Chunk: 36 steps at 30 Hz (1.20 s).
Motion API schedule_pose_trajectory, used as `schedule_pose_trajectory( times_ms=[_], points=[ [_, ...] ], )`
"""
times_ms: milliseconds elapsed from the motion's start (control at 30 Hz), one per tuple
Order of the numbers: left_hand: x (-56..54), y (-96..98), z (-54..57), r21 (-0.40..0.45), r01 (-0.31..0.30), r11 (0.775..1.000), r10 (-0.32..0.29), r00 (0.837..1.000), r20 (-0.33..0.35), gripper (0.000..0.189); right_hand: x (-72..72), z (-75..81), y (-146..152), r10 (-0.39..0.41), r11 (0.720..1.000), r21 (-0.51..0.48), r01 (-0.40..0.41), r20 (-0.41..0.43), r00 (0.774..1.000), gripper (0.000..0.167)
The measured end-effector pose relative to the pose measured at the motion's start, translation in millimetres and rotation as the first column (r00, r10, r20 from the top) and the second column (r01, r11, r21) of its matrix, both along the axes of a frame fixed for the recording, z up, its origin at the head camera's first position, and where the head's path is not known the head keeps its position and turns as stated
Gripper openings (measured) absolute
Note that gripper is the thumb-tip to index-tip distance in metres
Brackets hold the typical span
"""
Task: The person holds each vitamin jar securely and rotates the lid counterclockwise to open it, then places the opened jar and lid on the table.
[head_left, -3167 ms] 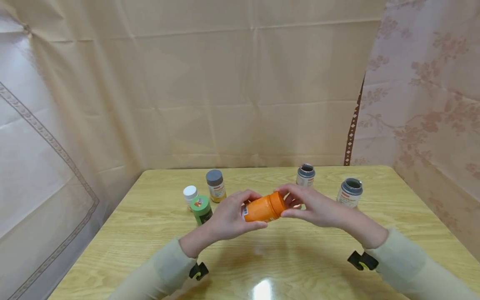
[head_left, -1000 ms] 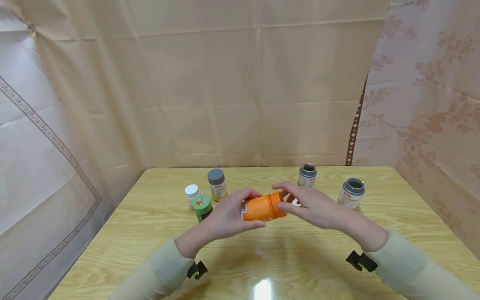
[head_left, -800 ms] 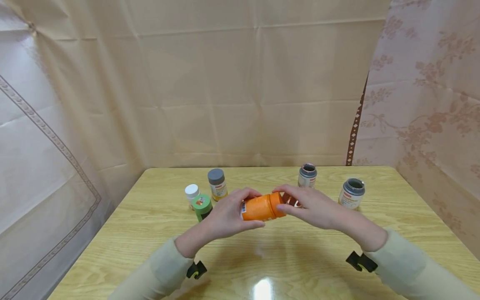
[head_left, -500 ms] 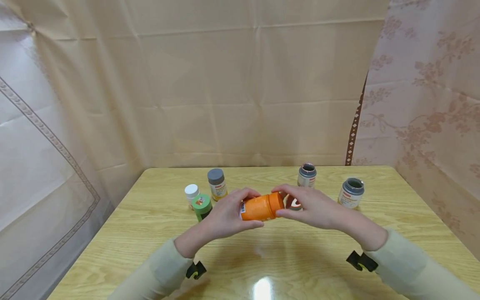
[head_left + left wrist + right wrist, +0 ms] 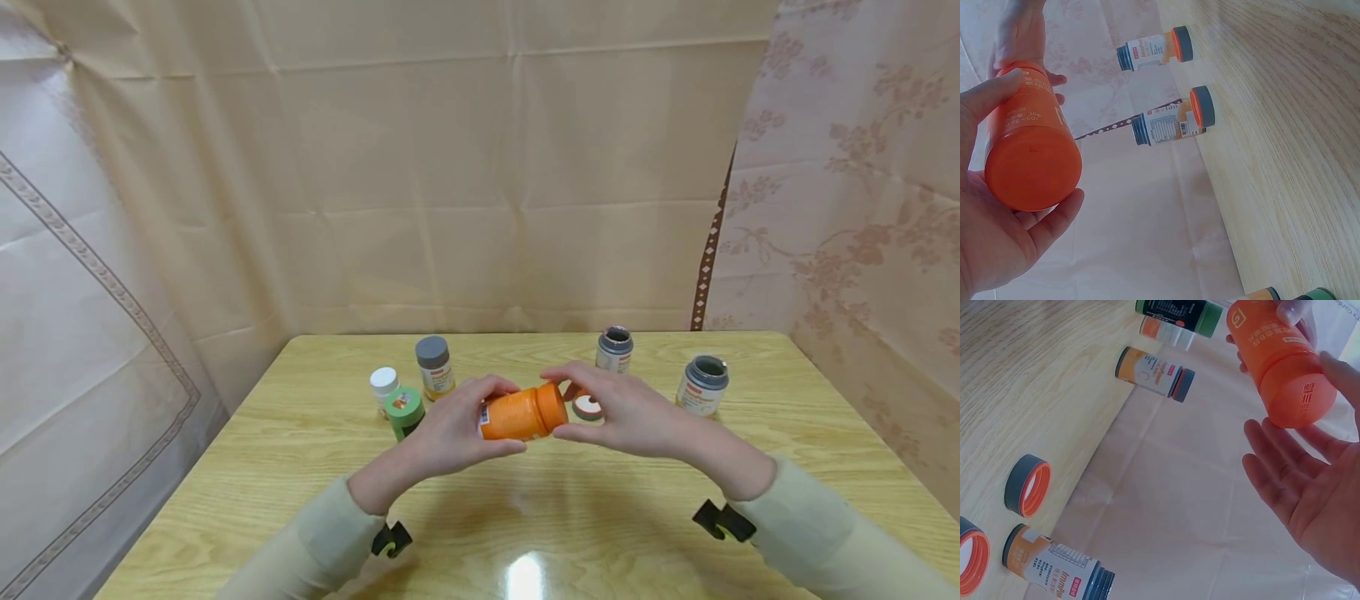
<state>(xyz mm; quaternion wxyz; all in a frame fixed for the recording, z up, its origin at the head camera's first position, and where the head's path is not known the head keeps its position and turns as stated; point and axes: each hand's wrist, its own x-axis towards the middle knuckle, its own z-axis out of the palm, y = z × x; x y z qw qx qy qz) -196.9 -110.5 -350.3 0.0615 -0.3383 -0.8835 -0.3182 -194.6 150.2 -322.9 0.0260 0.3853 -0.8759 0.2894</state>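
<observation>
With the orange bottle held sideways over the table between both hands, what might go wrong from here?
1. The right hand touches the cap end of the orange bottle only with its fingertips, palm open in the right wrist view; that grip may slip while twisting.
2. If the bottle drops, it might hit the loose lid or the open bottles just behind.
3. Held sideways, it may spill once uncapped.

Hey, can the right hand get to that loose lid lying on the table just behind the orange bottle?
Probably yes. The loose lid lies just beyond the right hand, with nothing between them, but that hand's fingers grip the orange bottle, so it must let go first.
</observation>
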Motion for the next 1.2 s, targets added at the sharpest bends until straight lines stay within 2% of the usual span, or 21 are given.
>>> schedule_pose_trajectory(
  times_ms=[167, 333, 600, 900, 1200],
  points=[
    [0.4, 0.3, 1.0, -0.004, -0.001, 1.000, 0.001, 1.000, -0.004, 0.056, 0.0, 2.2, -1.7, -0.062, 0.998, 0.026, 0.060, 0.081, 0.995, 0.058],
    [1.0, 0.5, 2.0, -0.004, 0.000, 1.000, 0.000, 1.000, 0.001, 0.056, -1.2, 2.0, -2.1, -0.106, 0.992, 0.074, 0.100, 0.088, 0.990, 0.051],
    [0.9, 0.3, 3.5, -0.014, -0.003, 1.000, 0.004, 1.000, 0.021, 0.056, -3.9, -1.0, -0.7, -0.047, 0.997, 0.070, 0.041, 0.091, 0.995, 0.046],
    [1.1, -0.5, 2.2, -0.021, -0.011, 1.000, 0.011, 1.000, 0.018, 0.056, -3.9, -1.8, -2.0, -0.041, 0.997, 0.061, 0.038, 0.060, 0.997, 0.052],
    [-0.6, -1.5, -0.5, -0.009, -0.014, 1.000, 0.014, 1.000, 0.017, 0.056, -4.0, -3.7, -0.5, 0.006, 1.000, 0.015, -0.007, 0.020, 1.000, 0.054]
  ],
)
